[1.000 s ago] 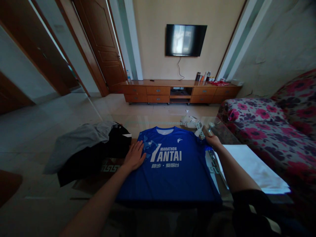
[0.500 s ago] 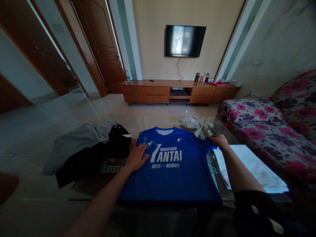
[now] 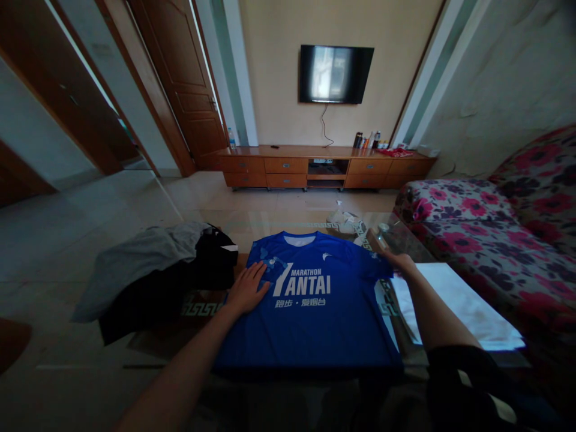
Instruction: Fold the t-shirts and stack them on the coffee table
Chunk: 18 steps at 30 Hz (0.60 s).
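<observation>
A blue T-shirt (image 3: 310,333) with white "MARATHON YANTAI" lettering lies front side up on a glass-topped table (image 3: 416,243), its neck pointing away from me. My left hand (image 3: 247,287) rests flat on the left chest of the shirt, fingers stretched out. At the right side, my right hand (image 3: 402,262) has its fingers closed at the edge of the shirt's sleeve; the fingertips are partly hidden. The left sleeve area is tucked in or hidden near my left hand.
Grey and black clothes (image 3: 148,264) are heaped at the left. White folded cloth or paper (image 3: 454,306) lies under my right forearm. Behind the shirt are a crumpled plastic bag (image 3: 344,219) and a small glass object (image 3: 383,228). A floral sofa (image 3: 477,234) stands at the right.
My right hand has moved slightly down, and the right sleeve, bunched up before, now lies spread flatter and further out. The left hand stays in place on the shirt.
</observation>
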{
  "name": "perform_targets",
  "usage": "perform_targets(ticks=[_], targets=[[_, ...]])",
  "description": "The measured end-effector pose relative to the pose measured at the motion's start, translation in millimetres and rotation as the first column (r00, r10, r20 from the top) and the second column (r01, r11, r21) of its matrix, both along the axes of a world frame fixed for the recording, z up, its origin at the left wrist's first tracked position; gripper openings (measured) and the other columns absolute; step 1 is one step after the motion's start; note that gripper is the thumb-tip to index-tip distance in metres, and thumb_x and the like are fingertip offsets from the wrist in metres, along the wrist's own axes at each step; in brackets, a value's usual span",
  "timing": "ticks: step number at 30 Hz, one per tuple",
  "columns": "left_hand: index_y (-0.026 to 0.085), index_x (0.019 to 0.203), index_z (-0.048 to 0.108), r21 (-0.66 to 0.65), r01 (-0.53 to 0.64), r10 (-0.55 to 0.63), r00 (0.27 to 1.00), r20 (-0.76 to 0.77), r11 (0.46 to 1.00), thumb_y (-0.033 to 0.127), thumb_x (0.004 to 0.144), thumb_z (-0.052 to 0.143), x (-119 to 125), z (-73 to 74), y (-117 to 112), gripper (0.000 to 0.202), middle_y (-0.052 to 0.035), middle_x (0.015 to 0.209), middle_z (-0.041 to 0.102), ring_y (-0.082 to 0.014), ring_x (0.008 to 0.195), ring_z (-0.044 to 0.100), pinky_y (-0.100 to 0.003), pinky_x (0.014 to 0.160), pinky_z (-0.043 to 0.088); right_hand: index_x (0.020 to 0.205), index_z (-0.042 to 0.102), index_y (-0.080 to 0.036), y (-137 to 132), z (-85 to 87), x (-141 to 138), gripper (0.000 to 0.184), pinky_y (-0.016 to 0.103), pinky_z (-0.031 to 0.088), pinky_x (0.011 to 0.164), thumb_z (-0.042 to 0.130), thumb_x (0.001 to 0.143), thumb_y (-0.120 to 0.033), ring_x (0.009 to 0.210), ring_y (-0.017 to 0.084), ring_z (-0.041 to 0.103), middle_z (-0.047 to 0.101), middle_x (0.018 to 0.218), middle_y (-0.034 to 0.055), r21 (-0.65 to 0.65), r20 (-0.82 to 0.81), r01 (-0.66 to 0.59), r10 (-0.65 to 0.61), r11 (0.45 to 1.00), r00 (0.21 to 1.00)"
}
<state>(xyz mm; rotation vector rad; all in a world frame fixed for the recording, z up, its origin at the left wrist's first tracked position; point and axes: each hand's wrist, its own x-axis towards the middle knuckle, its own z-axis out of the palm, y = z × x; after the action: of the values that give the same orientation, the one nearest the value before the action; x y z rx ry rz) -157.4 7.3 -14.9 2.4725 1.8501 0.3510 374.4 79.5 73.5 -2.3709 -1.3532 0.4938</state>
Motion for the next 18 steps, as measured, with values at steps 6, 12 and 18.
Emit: perform_targets(ticks=[6,12,18], targets=[[0.024,0.156,0.037,0.006,0.001,-0.001,1.0,0.002,1.0,0.056,0.101,0.033,1,1.2,0,0.064,-0.0063,0.164,0.033,-0.0247,0.153,0.025,-0.046,0.125,0.017,0.11,0.07,-0.007,-1,0.2,-8,0.049,0.037,0.057,0.071,0.068,0.083,-0.049,0.082,0.031,0.073,0.073,0.083,0.0179,-0.068,0.052,0.074,-0.071,0.995,0.996],[0.023,0.156,0.037,0.013,-0.004,0.004,1.0,0.0,1.0,0.055,0.101,0.032,2,0.5,-1,0.064,-0.0063,0.164,0.033,-0.0245,0.153,0.025,-0.045,0.126,0.017,0.133,0.054,-0.009,1,7.3,-47,0.052,0.048,0.053,0.087,0.038,0.099,-0.045,0.106,0.037,0.068,0.067,0.115,0.0285,0.023,0.19,0.113,-0.115,0.993,0.975],[0.023,0.156,0.036,-0.002,-0.005,0.005,1.0,-0.001,1.0,0.056,0.101,0.031,2,3.2,-2,0.065,-0.0067,0.164,0.034,-0.0251,0.153,0.026,-0.046,0.125,0.017,0.134,0.05,-0.018,-24,-5.4,-131,0.043,0.048,0.051,0.083,0.023,0.104,-0.032,0.093,0.034,0.072,0.071,0.107,0.0218,-0.017,0.552,-0.476,0.405,0.879,0.729]])
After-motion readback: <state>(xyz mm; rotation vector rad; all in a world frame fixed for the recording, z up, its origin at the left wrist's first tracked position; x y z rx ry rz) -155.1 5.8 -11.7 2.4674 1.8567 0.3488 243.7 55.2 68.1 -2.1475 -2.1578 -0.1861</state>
